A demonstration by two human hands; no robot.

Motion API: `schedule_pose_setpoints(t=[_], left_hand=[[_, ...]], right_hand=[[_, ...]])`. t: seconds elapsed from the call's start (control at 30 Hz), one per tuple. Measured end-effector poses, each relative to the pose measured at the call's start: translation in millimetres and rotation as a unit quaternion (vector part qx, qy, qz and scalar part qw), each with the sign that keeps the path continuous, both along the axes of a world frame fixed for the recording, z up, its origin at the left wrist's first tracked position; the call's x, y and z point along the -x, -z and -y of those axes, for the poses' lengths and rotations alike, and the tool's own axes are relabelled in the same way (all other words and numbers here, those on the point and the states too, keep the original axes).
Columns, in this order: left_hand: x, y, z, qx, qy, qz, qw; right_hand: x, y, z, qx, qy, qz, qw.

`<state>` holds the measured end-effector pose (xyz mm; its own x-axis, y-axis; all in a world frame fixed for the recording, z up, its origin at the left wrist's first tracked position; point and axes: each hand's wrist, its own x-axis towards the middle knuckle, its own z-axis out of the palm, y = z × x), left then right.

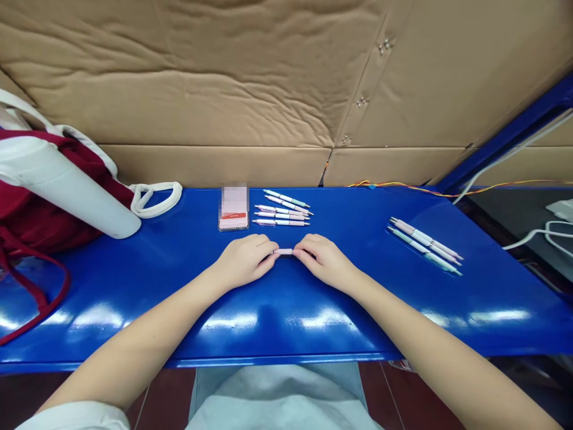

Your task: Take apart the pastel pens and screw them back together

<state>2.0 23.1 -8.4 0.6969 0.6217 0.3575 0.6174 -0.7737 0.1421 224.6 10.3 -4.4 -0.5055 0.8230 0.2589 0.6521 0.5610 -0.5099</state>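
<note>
My left hand (245, 260) and my right hand (323, 260) rest on the blue table (179, 280), fingers curled, meeting at the middle. Between them they pinch a pale pink pen (283, 251), one hand on each end; only its short middle part shows. Behind the hands lies a row of several pastel pens (284, 209) beside a phone (233, 207) lying flat. A second group of several pens (425, 245) lies to the right of my right hand.
A white bottle (67, 182) lies tilted on a dark red bag (31, 221) with white straps at the left. Cardboard sheets (268, 89) back the table. Orange and white cables (492, 191) run at the right.
</note>
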Motion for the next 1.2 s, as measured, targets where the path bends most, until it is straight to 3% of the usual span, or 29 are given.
schedule_pose_setpoints(t=[0.4,0.67,0.83,1.0,1.2], left_hand=[[9,-3.6,-9,0.013,-0.016,-0.057,0.998],[16,-7.1,-12,0.047,-0.028,-0.087,0.995],[17,-11.6,-11,0.071,-0.029,-0.078,0.994],[5,-10.7,-5,0.041,-0.015,-0.018,0.999],[-11,0.4,5,0.023,0.037,0.009,0.999]], right_hand=[[-13,8.6,-11,-0.025,0.028,0.056,0.998],[-22,5.0,-14,-0.034,0.044,0.136,0.989],[-34,1.2,-17,-0.036,0.066,0.136,0.988],[-17,-4.9,-5,-0.024,0.013,0.054,0.998],[5,-1.2,4,-0.006,-0.051,0.064,0.997]])
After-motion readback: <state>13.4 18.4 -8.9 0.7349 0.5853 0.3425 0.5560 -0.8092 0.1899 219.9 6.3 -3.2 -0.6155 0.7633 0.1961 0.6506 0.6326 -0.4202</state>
